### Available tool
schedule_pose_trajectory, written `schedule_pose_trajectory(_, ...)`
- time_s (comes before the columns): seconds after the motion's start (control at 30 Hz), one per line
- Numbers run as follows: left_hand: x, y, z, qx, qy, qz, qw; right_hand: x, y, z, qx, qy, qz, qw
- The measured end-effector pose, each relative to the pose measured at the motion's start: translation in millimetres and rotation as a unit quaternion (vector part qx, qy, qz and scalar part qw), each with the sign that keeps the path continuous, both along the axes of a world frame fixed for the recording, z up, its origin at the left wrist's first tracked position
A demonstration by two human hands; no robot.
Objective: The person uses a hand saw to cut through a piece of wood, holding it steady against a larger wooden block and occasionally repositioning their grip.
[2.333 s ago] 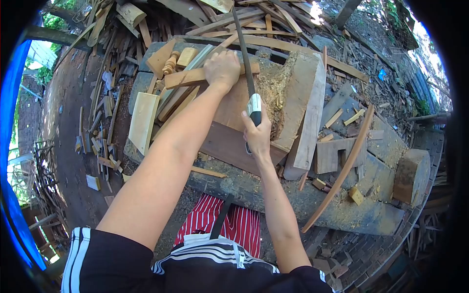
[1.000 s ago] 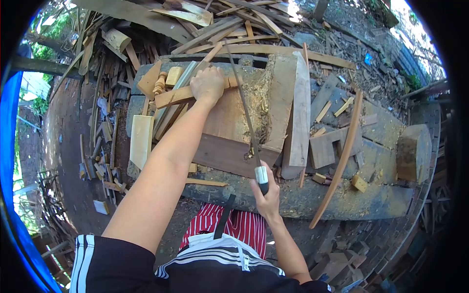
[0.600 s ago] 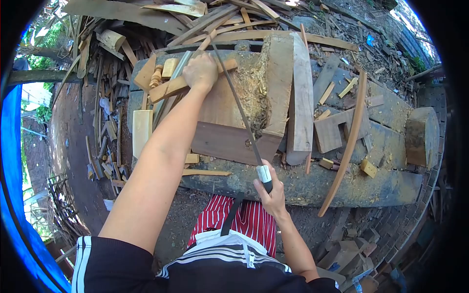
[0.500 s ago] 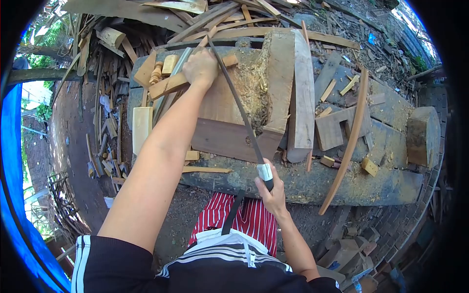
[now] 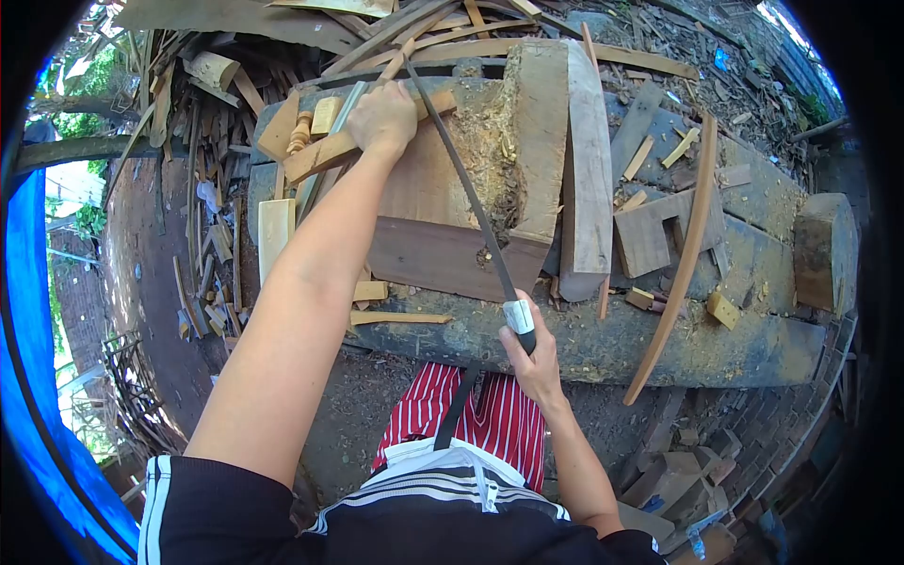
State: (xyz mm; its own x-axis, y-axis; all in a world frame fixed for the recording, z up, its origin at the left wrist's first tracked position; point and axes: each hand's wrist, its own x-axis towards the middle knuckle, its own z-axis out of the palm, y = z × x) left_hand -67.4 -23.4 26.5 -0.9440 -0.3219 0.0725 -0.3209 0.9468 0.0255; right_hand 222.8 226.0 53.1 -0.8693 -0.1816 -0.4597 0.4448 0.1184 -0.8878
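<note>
My left hand (image 5: 381, 118) is closed around a narrow wood strip (image 5: 399, 58), pressing it against a short wooden bar (image 5: 322, 157) on the bench. The strip's tip pokes out beyond my knuckles. In my right hand (image 5: 535, 358), near the bench's front edge, is the black-and-white handle of a hand saw (image 5: 468, 184). Its long, thin, dark blade slants up and left above a thick wooden block (image 5: 457, 254), and its far end meets or lies very near the strip's tip. What my left palm covers is hidden.
On the bench (image 5: 603, 353) lie a pale beam (image 5: 588, 179), a curved slat (image 5: 680, 268), a notched board (image 5: 650, 240), a turned spindle (image 5: 300, 132) and sawdust. A stump-like block (image 5: 821, 254) stands at right. Scrap wood (image 5: 424, 38) is piled behind.
The view has shifted slightly, so the bench sits a little higher. My left hand still grips the strip, and the saw stays at nearly the same slant with its far end by the strip's tip.
</note>
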Motion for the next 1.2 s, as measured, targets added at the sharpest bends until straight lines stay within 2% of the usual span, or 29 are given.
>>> schedule_pose_trajectory(0.17,-0.2,1.8,6.7,0.013,-0.026,0.009,1.0,25.1,4.0,1.2,0.038,0.0,-0.022,0.999)
schedule_pose_trajectory(0.23,0.5,-3.9,0.8,-0.001,-0.015,-0.002,1.0,17.1,0.3,18.7,0.03,-0.038,-0.077,0.996)
schedule_pose_trajectory(0.27,0.0,-4.5,-1.9,-0.001,0.005,-0.013,1.0,13.3,-1.8,17.0,0.052,0.002,-0.067,0.996)
schedule_pose_trajectory(0.4,-0.9,-1.6,-3.5,0.001,0.013,-0.033,0.999,-46.3,-34.4,18.9,0.074,0.079,-0.043,0.993)
schedule_pose_trajectory(0.5,-1.1,-3.4,-1.5,0.001,0.0,-0.005,1.0,-64.2,-43.3,15.2,0.058,0.053,-0.048,0.996)
schedule_pose_trajectory(0.63,-0.5,4.5,4.3,0.006,-0.01,0.031,0.999,25.1,10.0,6.6,0.084,0.085,-0.035,0.992)
schedule_pose_trajectory(0.73,3.9,-2.9,1.2,-0.007,-0.004,0.013,1.0,33.2,21.5,22.5,0.069,0.029,-0.034,0.997)
schedule_pose_trajectory(0.8,0.7,1.2,0.8,-0.006,0.01,-0.013,1.0,4.3,3.6,17.3,0.078,0.093,-0.042,0.992)
schedule_pose_trajectory(0.83,1.0,1.5,-0.2,-0.002,0.011,-0.016,1.0,-17.5,-7.8,17.7,0.052,0.029,-0.036,0.998)
schedule_pose_trajectory(0.87,0.6,0.1,-0.3,0.007,0.011,-0.014,1.0,-39.4,-21.1,8.5,0.064,0.072,-0.024,0.995)
schedule_pose_trajectory(0.97,-1.7,-1.6,-2.5,0.006,0.001,-0.009,1.0,-67.8,-37.8,4.2,0.04,0.065,-0.039,0.996)
schedule_pose_trajectory(1.0,-3.1,0.3,-1.7,0.0,-0.004,0.004,1.0,-55.8,-27.6,11.4,0.031,0.024,-0.027,0.999)
schedule_pose_trajectory(1.07,-3.5,1.1,-0.7,-0.002,-0.01,0.03,1.0,1.5,5.7,11.0,0.05,0.037,-0.021,0.998)
schedule_pose_trajectory(1.13,1.8,0.7,0.8,-0.001,0.014,0.004,1.0,12.0,14.4,19.7,0.067,0.048,-0.002,0.997)
schedule_pose_trajectory(1.2,3.6,-0.7,3.4,-0.003,0.004,0.004,1.0,9.1,14.1,26.6,0.039,-0.013,-0.023,0.999)
